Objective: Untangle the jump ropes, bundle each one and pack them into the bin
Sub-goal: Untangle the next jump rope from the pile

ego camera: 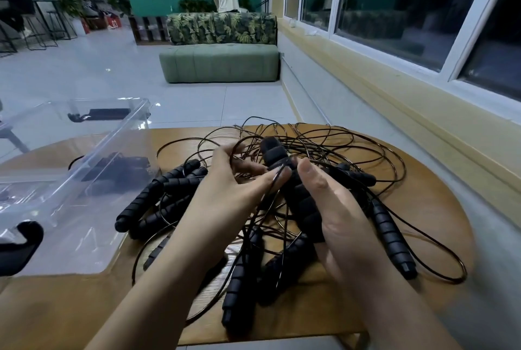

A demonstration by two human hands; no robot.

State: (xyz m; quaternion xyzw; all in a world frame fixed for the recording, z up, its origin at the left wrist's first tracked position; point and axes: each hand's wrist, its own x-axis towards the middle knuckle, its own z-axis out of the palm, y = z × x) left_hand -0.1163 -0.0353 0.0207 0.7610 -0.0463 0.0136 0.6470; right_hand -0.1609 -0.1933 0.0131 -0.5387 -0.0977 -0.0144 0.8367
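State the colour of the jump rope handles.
The handles are black; the head view shows it best.

One bin point(112, 141), one table point(435, 200), two hands point(225, 191) point(338, 208).

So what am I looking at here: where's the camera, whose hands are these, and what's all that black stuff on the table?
There is no machine here. A person works bare-handed, and the single picture comes from a camera worn on their head, looking forward and down. On the wooden table lies a tangle of jump ropes, which are thin dark cords with black ridged foam handles. The right hand grips one handle. The left hand pinches a cord right beside it. The clear plastic bin at the left is where the bundled ropes should end up.
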